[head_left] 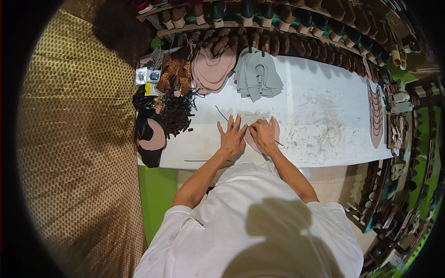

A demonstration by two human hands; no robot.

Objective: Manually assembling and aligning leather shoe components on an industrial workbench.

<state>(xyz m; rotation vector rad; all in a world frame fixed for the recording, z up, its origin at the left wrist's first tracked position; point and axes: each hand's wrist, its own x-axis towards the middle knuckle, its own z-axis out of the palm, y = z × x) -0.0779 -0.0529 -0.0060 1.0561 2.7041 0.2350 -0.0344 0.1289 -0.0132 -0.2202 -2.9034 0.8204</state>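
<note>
In the head view, both forearms rise from the lower middle of the picture and lean toward each other, elbows set wide, so that the hands meet over the near part of the white-covered bench (324, 148). The left hand (232, 140) lies palm down, its back turned up and its fingers (237, 122) pointing away from the body. The outer ones are splayed apart; the finger nearest the other hand angles in toward it. The thumb is not clear, so I cannot tell whether it pinches anything.

The right hand (263, 134) is arched, knuckles up, wrist turned inward, with its fingers bent and their tips directed left, close to the left hand's. Whether they pinch something or only press down, I cannot tell.

The pink piece (253, 145), a flat rounded shape, lies on the bench partly under the right hand, showing on both sides of it. A dark strip (221, 111) slants beyond the left hand, and another thin dark end (278, 142) shows beside the right wrist. 1 more thin strip (204, 161) lies along the near edge.

Beyond the hands are 2 piles: grey cutouts (243, 76) and, left of them, pink cutouts (211, 69).
</note>
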